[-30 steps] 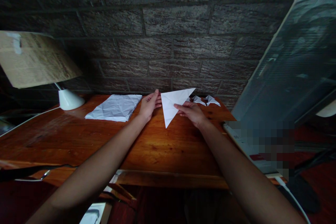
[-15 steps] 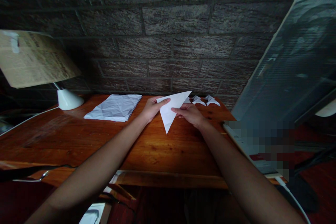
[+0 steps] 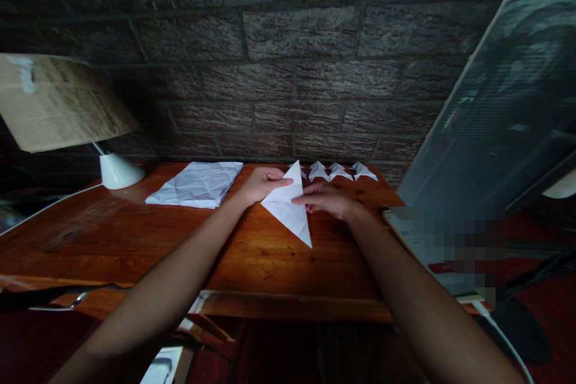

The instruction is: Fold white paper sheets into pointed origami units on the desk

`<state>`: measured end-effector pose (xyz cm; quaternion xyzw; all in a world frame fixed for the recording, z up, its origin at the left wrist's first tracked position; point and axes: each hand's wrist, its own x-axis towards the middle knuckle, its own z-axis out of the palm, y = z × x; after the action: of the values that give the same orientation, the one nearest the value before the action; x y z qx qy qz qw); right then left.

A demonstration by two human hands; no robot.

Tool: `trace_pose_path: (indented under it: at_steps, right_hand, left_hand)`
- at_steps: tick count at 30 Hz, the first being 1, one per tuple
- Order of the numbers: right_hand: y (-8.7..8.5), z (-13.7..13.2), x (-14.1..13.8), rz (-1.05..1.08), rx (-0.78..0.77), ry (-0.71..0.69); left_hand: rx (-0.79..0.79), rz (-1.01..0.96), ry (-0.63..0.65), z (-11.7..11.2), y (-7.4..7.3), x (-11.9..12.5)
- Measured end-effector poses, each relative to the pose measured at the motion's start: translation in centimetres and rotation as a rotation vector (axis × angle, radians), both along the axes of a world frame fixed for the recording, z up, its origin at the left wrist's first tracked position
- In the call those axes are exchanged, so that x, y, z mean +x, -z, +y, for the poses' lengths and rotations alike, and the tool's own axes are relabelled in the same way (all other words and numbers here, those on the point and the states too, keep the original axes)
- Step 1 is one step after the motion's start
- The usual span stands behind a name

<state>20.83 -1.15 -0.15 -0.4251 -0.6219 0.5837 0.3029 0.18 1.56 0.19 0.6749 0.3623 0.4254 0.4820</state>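
A white sheet of paper folded into a triangle (image 3: 288, 207) is held above the wooden table, one point upward and another down to the right. My left hand (image 3: 265, 185) pinches its upper left side, thumb on the front face and a ring on one finger. My right hand (image 3: 326, 199) grips the right edge between thumb and fingers. The fingers behind the paper are partly hidden. Just beyond my hands, several small folded paper pieces (image 3: 341, 172) stand in a row near the wall; the leftmost is partly covered by the triangle.
A stack of creased white paper (image 3: 195, 185) lies at the left on the wooden table (image 3: 270, 270). A white lamp (image 3: 119, 171) with a brown paper shade (image 3: 63, 102) stands further left. At the right edge are a partly blurred device (image 3: 409, 240) and a white cable (image 3: 499, 333). A brick wall (image 3: 297, 84) rises behind.
The paper triangle has turned in my hands, its long edge now running steeply down on the right. More of the small folded pieces behind it show.
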Motion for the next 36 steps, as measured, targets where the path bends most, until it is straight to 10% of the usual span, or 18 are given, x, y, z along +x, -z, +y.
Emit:
trace_pose_path:
  at_steps: [6,12,20,31,36]
  right_hand:
    - [0.1,-0.1,-0.2,0.131,0.021,0.130]
    - [0.5,-0.1,-0.4,-0.003,0.118,0.068]
    - [-0.3,-0.4,-0.6,-0.106,0.168,0.000]
    - [1.0,0.9,0.3,-0.151,0.234,0.066]
    - [1.0,0.4,-0.3,-0.136,0.214,0.046]
  left_hand:
    - [0.105,-0.091,-0.136,-0.3,-0.4,0.6]
    - [0.003,-0.099,-0.004,-0.1,0.2,0.6]
    - [0.026,-0.181,-0.287,0.8,1.1,1.4]
    - [-0.070,-0.186,-0.007,0.1,0.8,0.8]
    - [-0.059,-0.159,-0.137,0.3,1.1,1.1]
